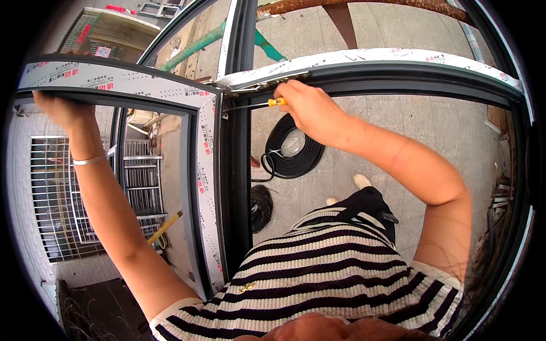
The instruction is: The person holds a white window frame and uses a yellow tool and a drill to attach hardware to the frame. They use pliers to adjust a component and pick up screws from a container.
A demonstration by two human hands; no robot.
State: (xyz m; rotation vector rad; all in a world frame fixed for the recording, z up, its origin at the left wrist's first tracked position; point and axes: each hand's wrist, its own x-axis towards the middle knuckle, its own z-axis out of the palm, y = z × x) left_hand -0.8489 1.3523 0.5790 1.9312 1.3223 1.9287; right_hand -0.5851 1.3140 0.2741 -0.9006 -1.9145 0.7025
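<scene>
Upper left of my view: left hand (62,113) at the lower edge of a white-faced sash (128,81) — fingers blurred, I cannot tell whether they grip. Upper centre: metal hinge hardware (263,86) beside the sash corner; just below it, a yellow-handled screwdriver (276,102), shaft pointing left — right hand (311,111) grasping the handle. I note a black coil (314,150) lower down, near centre.

Black, cream striped knit top (318,267); short sleeves (438,298); silver bracelet (90,161); pale shoes (361,181).
</scene>
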